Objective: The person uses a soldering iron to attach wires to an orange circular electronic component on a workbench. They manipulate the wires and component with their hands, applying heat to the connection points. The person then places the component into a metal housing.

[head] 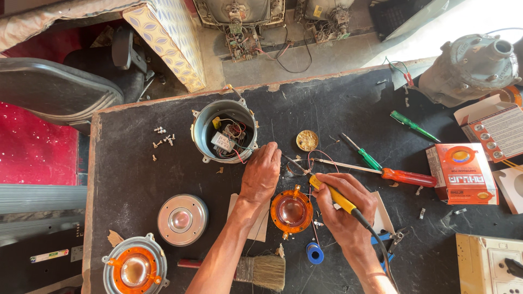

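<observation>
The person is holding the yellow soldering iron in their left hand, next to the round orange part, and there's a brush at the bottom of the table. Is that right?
Not quite. The yellow soldering iron is in the right hand, not the left. The head view shows the left hand resting above the round orange part. The brush does lie at the table's bottom edge.

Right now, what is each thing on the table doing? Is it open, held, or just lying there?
Soldering iron: held in the right hand, tip down near the wires.
Left hand: resting on the table, fingertips at thin wires.
Orange disc: lying flat between the hands.
Metal can: open, wires and parts inside.
Red screwdriver: lying loose.
Brush: lying flat.
Screws: scattered.
</observation>
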